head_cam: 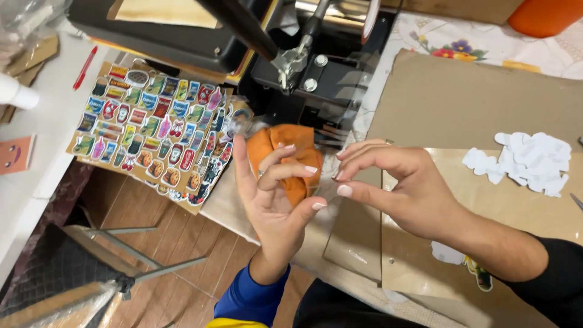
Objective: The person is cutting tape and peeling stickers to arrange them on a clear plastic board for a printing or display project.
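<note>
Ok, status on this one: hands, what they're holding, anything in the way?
Left hand holds orange cloth. Right hand pinching beside it, seemingly empty. Heat press directly behind.

Partly unseen from my station: orange cloth, lower half behind my left hand; heat press and orange container, cropped by top edge; sticker sheet motifs (too small to identify).

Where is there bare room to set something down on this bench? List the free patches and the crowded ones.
Free: the cardboard sheet between the black press and the pile of white cut-outs; the tan sheet below that pile.

Crowded: the sticker sheet on the left, and the middle, where the left hand and right hand hold an orange cloth.
</note>
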